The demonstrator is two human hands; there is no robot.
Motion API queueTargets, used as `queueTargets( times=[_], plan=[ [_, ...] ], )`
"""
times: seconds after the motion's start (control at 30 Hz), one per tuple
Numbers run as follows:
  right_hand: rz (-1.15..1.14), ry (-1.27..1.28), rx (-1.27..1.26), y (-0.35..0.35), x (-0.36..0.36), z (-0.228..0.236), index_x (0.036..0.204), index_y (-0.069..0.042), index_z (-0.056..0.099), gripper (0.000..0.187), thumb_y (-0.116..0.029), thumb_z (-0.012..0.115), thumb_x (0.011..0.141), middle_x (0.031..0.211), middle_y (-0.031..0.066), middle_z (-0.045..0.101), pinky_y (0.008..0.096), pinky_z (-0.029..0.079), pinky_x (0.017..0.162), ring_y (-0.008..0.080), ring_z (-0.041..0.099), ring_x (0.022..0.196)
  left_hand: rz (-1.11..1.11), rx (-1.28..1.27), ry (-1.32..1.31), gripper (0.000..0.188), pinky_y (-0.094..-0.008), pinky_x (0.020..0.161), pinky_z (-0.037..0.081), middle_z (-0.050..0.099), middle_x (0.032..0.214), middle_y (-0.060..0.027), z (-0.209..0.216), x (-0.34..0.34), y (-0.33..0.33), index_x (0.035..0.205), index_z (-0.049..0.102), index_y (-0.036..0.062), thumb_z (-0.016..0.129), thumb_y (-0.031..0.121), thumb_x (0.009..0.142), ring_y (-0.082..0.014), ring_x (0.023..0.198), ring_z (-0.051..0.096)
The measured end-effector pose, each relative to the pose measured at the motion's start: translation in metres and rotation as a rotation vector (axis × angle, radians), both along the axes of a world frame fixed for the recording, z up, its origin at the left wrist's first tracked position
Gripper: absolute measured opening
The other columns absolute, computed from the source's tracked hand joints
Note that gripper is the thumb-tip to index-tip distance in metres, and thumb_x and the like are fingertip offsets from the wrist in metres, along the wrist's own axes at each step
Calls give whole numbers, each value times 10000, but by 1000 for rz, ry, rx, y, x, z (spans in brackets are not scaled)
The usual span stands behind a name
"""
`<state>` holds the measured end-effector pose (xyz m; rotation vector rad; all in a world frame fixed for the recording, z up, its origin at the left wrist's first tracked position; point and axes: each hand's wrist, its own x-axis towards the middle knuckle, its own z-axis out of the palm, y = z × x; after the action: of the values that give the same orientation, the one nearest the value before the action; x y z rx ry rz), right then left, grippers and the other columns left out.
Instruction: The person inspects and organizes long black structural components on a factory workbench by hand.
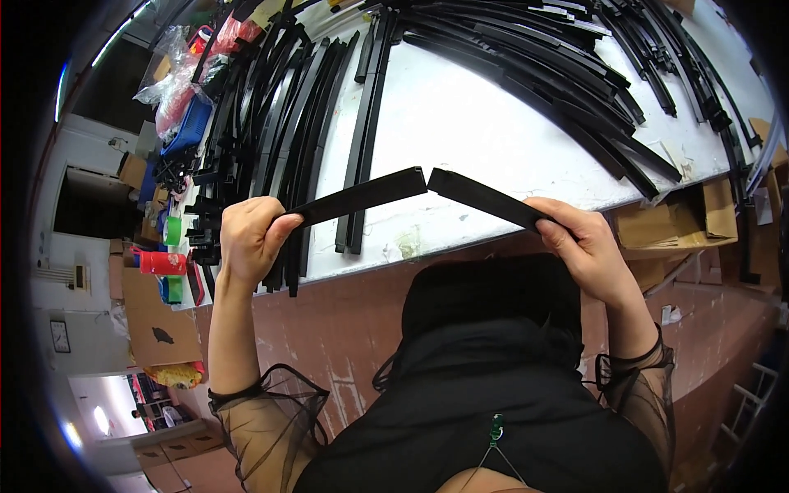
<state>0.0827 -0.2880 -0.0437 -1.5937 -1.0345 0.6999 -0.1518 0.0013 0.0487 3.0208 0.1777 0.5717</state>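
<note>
My left hand (251, 238) is closed round the outer end of a flat black plastic strip (362, 197), thumb on top. In my right hand (582, 246) is a second black strip (485, 197), gripped the same way at its outer end. Both strips are raised over the near edge of the white table. Their inner ends point at each other with a narrow gap between them, and each strip slopes down toward its hand. Behind the left strip, a pair of long black strips (367, 131) lies on the table.
Many black strips (288, 123) lie at the left of the white table (460, 107), and another pile (542, 82) fans out at the right. Rolls of red tape (163, 263) and a blue basket (189, 125) stand at the left edge. A cardboard box (682, 218) sits below the right edge.
</note>
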Motion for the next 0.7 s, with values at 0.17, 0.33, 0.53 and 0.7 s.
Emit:
queueTargets(
  times=[0.17, 0.33, 0.53, 0.7],
  plan=[
    [25, -13, -10, 1, 0, 1, 1126, 18, 582, 250, -82, 534, 902, 964, 126, 656, 252, 474, 755, 143, 606, 802, -32, 25, 3, 399, -354, 444, 332, 395, 520, -100, 2, 2, 0, 578, 436, 29, 627, 271, 831, -277, 456, 438],
    [-9, 45, -2, 0, 4, 0, 1134, 21, 579, 255, -79, 528, 905, 930, 101, 648, 231, 462, 692, 108, 550, 715, -7, 39, 7, 401, -351, 442, 331, 392, 520, -97, 2, 0, 3, 577, 434, 27, 634, 273, 823, -273, 455, 435],
    [33, 8, -13, 0, 4, 3, 1131, 12, 584, 253, -80, 528, 902, 956, 116, 652, 245, 475, 712, 129, 586, 748, -38, 58, 14, 405, -346, 442, 331, 394, 520, -90, 4, 0, 4, 572, 430, 33, 643, 276, 816, -262, 454, 433],
    [96, -86, -118, -3, 13, 7, 1112, -9, 603, 246, -82, 548, 885, 980, 147, 659, 275, 489, 748, 189, 642, 814, -89, 178, 45, 438, -339, 438, 337, 390, 513, -77, 10, 3, 7, 553, 420, 55, 669, 340, 774, -251, 451, 427]
  ],
)
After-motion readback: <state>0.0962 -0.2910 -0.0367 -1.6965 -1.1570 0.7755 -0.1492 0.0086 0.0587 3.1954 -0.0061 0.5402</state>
